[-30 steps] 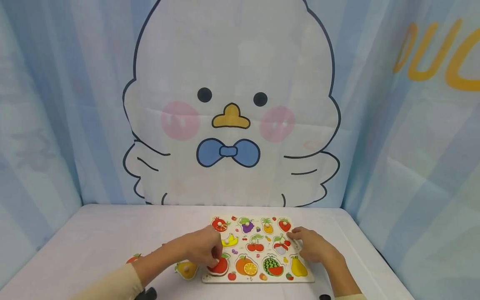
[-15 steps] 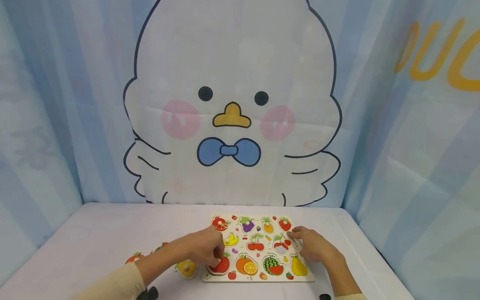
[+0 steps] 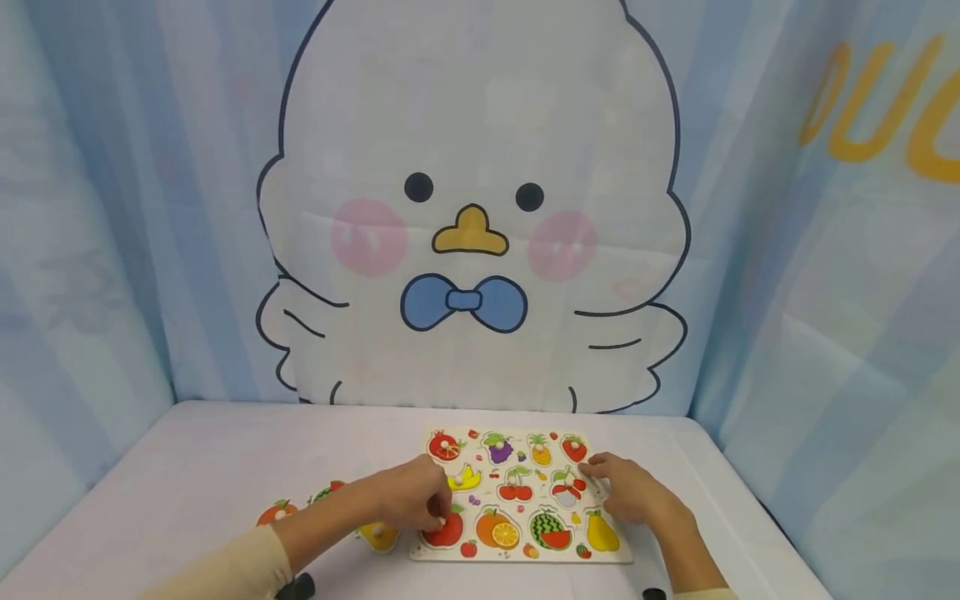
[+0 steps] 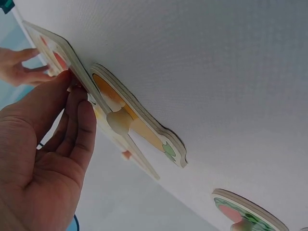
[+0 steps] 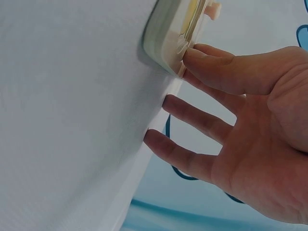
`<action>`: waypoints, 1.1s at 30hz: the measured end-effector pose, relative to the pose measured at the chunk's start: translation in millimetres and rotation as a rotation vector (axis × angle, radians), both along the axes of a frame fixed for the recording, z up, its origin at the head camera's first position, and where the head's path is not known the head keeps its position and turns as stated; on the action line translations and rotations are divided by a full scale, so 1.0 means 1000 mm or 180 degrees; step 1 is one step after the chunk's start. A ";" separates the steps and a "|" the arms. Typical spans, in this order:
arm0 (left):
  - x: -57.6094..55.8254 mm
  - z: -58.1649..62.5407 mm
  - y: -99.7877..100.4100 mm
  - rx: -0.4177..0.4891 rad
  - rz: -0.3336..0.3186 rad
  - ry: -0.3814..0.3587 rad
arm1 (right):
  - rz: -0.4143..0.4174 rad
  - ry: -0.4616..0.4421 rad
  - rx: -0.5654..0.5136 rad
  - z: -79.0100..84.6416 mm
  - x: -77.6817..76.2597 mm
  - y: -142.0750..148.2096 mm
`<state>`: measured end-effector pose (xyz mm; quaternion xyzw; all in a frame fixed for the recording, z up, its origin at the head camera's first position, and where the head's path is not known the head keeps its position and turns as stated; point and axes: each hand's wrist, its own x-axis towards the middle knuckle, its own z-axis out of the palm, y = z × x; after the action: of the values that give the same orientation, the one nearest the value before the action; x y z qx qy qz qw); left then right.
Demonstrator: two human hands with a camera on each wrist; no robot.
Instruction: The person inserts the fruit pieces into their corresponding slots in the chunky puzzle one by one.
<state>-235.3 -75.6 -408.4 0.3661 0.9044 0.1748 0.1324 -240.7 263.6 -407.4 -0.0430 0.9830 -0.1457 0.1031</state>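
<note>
A cream puzzle board [image 3: 542, 493] with printed fruit pieces lies on the table. At its near left corner my left hand [image 3: 416, 493] pinches the small knob of a red apple piece [image 3: 446, 533], which lies over its place on the board. The left wrist view shows the thumb and fingertips meeting at the board, with the knob mostly hidden. Along the board's right edge rests my right hand [image 3: 630, 490], its thumb and index finger touching the rim. In the right wrist view, the other fingers of this hand [image 5: 255, 130] extend straight and apart.
Left of the board lies a loose yellow pear piece [image 3: 380, 537], partly behind the left forearm. A watermelon piece [image 3: 326, 492] and an orange-red fruit piece [image 3: 276, 512] lie farther left. Behind the white table [image 3: 225, 450] hangs a curtain [image 3: 465, 367] with a cartoon duck.
The apple piece showed a pale raised lower edge one second ago and now lies flatter on the board. Both hands stay in nearly the same places; the head view has shifted slightly.
</note>
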 end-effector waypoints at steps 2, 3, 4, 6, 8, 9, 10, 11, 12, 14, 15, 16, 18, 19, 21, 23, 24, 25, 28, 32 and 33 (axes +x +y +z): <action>0.000 0.000 -0.001 0.0006 0.0007 -0.0004 | 0.0002 0.0006 0.0006 0.000 0.000 0.000; 0.000 0.000 -0.001 0.0007 0.0009 -0.0011 | 0.0009 0.0014 0.0011 0.000 0.000 0.000; 0.000 0.000 -0.001 0.0015 0.0005 -0.0016 | 0.0010 0.0014 0.0017 0.000 0.000 0.000; 0.000 -0.001 -0.003 0.0035 -0.0012 -0.0032 | 0.0010 0.0005 0.0016 -0.001 0.001 0.000; -0.001 -0.002 -0.005 0.0107 -0.0078 -0.0039 | 0.0008 0.0002 0.0005 -0.002 0.001 0.000; -0.002 -0.002 -0.007 0.0143 -0.0102 -0.0042 | 0.0016 0.0004 0.0003 -0.002 0.001 0.000; -0.003 -0.001 -0.009 0.0186 -0.0133 -0.0032 | 0.0018 0.0007 0.0006 -0.002 0.001 0.000; -0.003 -0.001 -0.011 0.0225 -0.0161 -0.0026 | 0.0030 0.0012 0.0014 -0.002 0.001 0.000; -0.004 0.000 -0.013 0.0268 -0.0183 -0.0025 | 0.0044 0.0021 0.0019 -0.002 0.001 0.000; -0.006 0.003 -0.018 0.0310 -0.0196 0.0002 | 0.0076 0.0045 0.0036 -0.001 0.001 0.000; -0.007 0.005 -0.020 0.0314 -0.0179 0.0004 | 0.0089 0.0054 0.0043 -0.001 0.002 0.000; -0.008 0.006 -0.023 0.0322 -0.0169 0.0011 | 0.0092 0.0057 0.0046 0.000 0.001 0.000; -0.010 0.009 -0.028 0.0322 -0.0137 0.0029 | 0.0090 0.0062 0.0038 0.000 0.001 0.000; -0.010 0.010 -0.030 0.0313 -0.0115 0.0041 | 0.0086 0.0063 0.0037 0.001 0.001 0.000; -0.012 0.014 -0.036 0.0315 -0.0069 0.0052 | 0.0076 0.0060 0.0021 0.002 0.001 0.000; -0.012 0.016 -0.041 0.0318 -0.0034 0.0070 | 0.0068 0.0055 0.0012 0.003 0.001 0.000; -0.012 0.017 -0.044 0.0321 -0.0016 0.0070 | 0.0065 0.0050 0.0006 0.003 0.001 0.000; -0.012 0.018 -0.047 0.0323 0.0000 0.0066 | 0.0063 0.0043 0.0004 0.004 0.001 0.000; -0.011 0.018 -0.056 0.0326 0.0058 0.0042 | 0.0049 0.0025 -0.0002 0.004 0.001 0.000; -0.007 0.017 -0.069 0.0305 0.0167 -0.0020 | 0.0047 -0.0006 -0.0011 0.003 0.002 -0.001; -0.006 0.017 -0.072 0.0297 0.0202 -0.0031 | 0.0051 -0.0015 -0.0015 0.004 0.002 -0.001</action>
<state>-241.4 -147.8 -391.6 0.3422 0.9057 0.2226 0.1140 -238.7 262.5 -403.9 -0.0507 0.9820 -0.1474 0.1065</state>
